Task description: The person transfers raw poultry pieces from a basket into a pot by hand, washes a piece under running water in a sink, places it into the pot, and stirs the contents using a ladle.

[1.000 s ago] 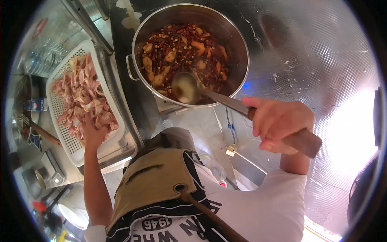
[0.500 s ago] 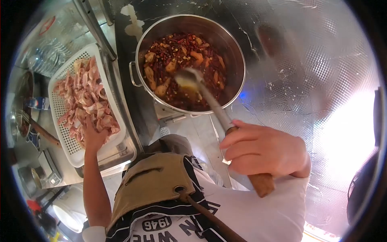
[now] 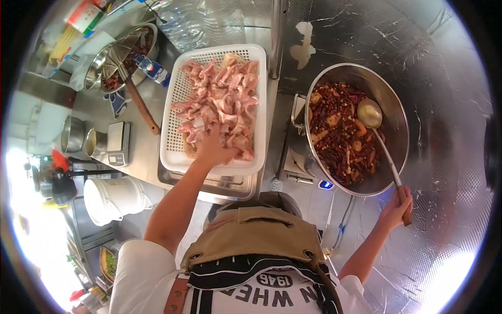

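Observation:
My left hand (image 3: 213, 149) rests on pale pink raw meat pieces (image 3: 230, 99), its fingers spread among them and the thumb apart. The meat, which looks like chicken, is heaped in a white perforated plastic basket (image 3: 171, 115). My right hand (image 3: 396, 209) is wrapped round the wooden handle of a metal ladle (image 3: 387, 152). The ladle's bowl, with some yellowish liquid in it, lies over the dried red chillies and cooked pieces (image 3: 342, 131) inside a large steel pot (image 3: 405, 131).
A metal tray (image 3: 209, 186) sits under the basket. To its left are a wooden-handled strainer (image 3: 137, 99), a steel bowl (image 3: 149, 39), a blue-and-white packet (image 3: 152, 70) and a small scale (image 3: 119, 144). A white bucket (image 3: 112, 200) stands below. A metal post (image 3: 277, 39) rises between basket and pot.
The view has swung left, so basket and pot appear farther right. My right hand has drawn away to the pot's lower right rim with the ladle. My left hand stays on the meat.

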A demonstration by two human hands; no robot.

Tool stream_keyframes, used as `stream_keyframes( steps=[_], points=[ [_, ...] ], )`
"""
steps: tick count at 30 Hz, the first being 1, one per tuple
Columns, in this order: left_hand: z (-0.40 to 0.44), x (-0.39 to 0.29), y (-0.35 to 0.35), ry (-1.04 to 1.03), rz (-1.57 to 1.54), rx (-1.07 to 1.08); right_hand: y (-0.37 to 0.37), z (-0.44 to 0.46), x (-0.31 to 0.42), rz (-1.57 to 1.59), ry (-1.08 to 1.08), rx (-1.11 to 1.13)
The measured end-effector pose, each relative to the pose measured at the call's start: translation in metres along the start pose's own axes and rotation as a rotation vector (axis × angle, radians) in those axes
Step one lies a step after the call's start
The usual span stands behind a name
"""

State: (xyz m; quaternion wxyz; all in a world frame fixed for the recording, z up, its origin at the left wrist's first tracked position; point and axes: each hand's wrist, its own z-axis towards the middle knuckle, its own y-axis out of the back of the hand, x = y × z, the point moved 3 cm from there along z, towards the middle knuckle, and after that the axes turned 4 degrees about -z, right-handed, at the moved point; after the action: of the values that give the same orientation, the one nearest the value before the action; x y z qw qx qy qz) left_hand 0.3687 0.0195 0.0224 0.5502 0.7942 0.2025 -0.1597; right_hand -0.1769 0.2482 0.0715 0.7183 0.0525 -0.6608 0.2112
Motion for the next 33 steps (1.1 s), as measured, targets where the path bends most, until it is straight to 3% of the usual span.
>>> stream_keyframes(
  steps=[2, 5, 8, 12, 14, 17, 18, 19, 20, 22, 24, 26, 29, 32, 33],
  points=[
    [0.010, 0.010, -0.009, 0.032, -0.029, 0.003, 0.021, -0.001, -0.018, -0.006, -0.084, -0.102],
    [0.006, -0.010, 0.006, 0.074, -0.360, -0.005, 0.035, -0.016, -0.036, 0.033, -0.380, -0.299],
    [0.019, -0.001, 0.008, 0.091, -0.258, 0.110, 0.048, -0.022, -0.054, 0.052, -0.469, -0.293],
    [0.019, 0.020, 0.019, 0.100, -0.492, 0.242, 0.004, -0.085, -0.040, 0.027, -0.664, -0.378],
    [0.010, 0.022, 0.030, 0.185, -0.687, 0.335, -0.052, -0.136, -0.014, -0.281, -0.407, -0.212],
    [0.008, 0.054, 0.017, 0.149, -1.050, 0.295, -0.164, -0.210, 0.017, -0.503, -0.274, 0.537],
    [0.007, 0.056, 0.022, 0.148, -1.074, 0.290, -0.198, -0.235, 0.012, -0.361, -0.428, 0.830],
    [0.002, 0.054, 0.033, 0.149, -1.100, 0.284, -0.248, -0.254, 0.016, -0.393, -0.352, 1.162],
    [-0.002, 0.054, 0.043, 0.154, -1.126, 0.276, -0.273, -0.270, -0.017, -0.417, -0.220, 1.346],
    [-0.002, 0.060, 0.059, 0.063, -1.133, 0.320, -0.325, -0.294, -0.059, -0.581, 0.066, 1.435],
    [-0.003, 0.073, 0.073, 0.059, -1.162, 0.370, -0.350, -0.312, -0.082, -0.824, 0.165, 1.601],
    [-0.007, 0.081, 0.084, 0.110, -1.229, 0.369, -0.358, -0.324, -0.085, -1.090, 0.104, 1.752],
    [-0.013, 0.090, 0.089, 0.146, -1.344, 0.352, -0.348, -0.330, -0.118, -1.117, 0.363, 1.688],
    [-0.016, 0.093, 0.093, 0.121, -1.394, 0.317, -0.353, -0.320, -0.096, -0.974, 0.124, 1.686],
    [-0.017, 0.093, 0.092, 0.106, -1.359, 0.291, -0.358, -0.317, -0.082, -0.903, 0.161, 1.634]
  ],
)
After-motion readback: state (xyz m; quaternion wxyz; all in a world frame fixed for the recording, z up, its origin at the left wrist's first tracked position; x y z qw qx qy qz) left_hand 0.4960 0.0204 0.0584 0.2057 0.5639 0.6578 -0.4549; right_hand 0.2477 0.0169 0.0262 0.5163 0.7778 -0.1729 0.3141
